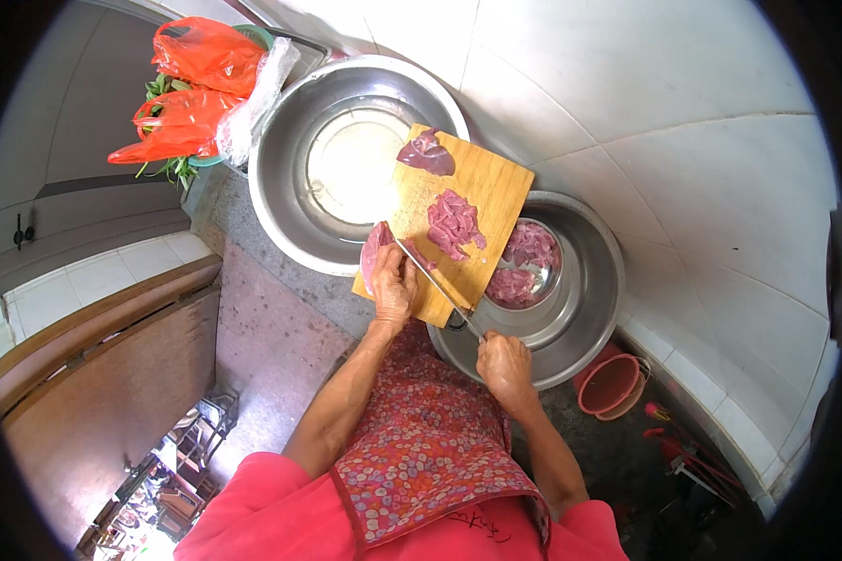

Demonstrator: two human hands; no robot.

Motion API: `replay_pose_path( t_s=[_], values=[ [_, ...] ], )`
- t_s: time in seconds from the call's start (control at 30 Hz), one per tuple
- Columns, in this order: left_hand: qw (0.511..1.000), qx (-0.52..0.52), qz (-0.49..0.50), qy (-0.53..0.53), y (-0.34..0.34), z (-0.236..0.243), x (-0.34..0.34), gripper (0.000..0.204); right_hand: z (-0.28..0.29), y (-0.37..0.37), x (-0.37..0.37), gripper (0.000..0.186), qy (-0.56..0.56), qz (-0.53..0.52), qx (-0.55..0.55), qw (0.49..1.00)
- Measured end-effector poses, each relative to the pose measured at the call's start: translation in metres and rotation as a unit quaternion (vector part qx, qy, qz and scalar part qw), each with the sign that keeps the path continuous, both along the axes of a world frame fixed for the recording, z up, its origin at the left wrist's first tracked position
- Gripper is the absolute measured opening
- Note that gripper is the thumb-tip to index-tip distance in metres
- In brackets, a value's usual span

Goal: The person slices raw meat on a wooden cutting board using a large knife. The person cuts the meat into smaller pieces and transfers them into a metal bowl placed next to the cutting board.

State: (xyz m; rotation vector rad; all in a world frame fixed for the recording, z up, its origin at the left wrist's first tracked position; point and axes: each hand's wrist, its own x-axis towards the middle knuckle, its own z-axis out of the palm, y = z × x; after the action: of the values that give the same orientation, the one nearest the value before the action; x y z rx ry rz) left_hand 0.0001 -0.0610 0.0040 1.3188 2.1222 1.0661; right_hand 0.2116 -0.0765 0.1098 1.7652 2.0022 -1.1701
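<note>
A wooden cutting board [500, 182] lies tilted across the rims of two metal basins. My left hand [395, 285] is closed on a piece of raw red meat [375, 247] at the board's left edge. In my right hand [506, 370] is the handle of a knife [437, 282]; its blade rests beside my left fingertips, next to a thin cut slice [418, 252]. A pile of meat slices [455, 224] sits mid-board. Farther up lies a darker, smooth chunk of meat [428, 152]. More cut meat [531, 245] is in a small metal bowl right of the board.
The left basin [269, 178] holds clear liquid; the right basin [604, 280] holds the small bowl. Red plastic bags [206, 56] with green vegetables stand at the upper left. Red buckets [610, 383] are on the floor at right, near a tiled wall [664, 75].
</note>
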Motion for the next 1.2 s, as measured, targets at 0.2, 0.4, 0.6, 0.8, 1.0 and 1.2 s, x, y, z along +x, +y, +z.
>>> replay_pose_path(
  t_s=[0.2,0.4,0.6,0.8,1.0,1.2],
  values=[
    [1.000,0.004,-0.011,-0.005,0.007,0.001,-0.001,0.014,-0.013,-0.013,-0.008,0.017,-0.013,-0.012,-0.006,1.000],
    [0.997,0.021,0.013,-0.067,0.003,-0.012,-0.001,0.009,-0.023,0.011,-0.040,0.017,0.003,0.002,-0.014,1.000],
    [0.999,-0.036,-0.022,0.007,0.003,0.000,-0.005,0.014,-0.013,0.003,-0.026,0.014,-0.015,-0.017,-0.061,0.998],
    [0.999,0.035,-0.010,-0.030,0.008,0.002,-0.002,0.018,-0.017,0.015,-0.048,0.015,-0.004,-0.007,-0.035,0.999],
    [0.999,-0.020,-0.027,0.010,0.003,0.001,-0.006,0.020,-0.014,-0.005,-0.027,0.015,-0.035,-0.020,-0.075,0.996],
    [1.000,-0.002,-0.016,0.020,0.009,0.001,-0.001,0.012,-0.035,0.021,-0.060,0.015,-0.013,-0.020,-0.060,0.998]
  ],
)
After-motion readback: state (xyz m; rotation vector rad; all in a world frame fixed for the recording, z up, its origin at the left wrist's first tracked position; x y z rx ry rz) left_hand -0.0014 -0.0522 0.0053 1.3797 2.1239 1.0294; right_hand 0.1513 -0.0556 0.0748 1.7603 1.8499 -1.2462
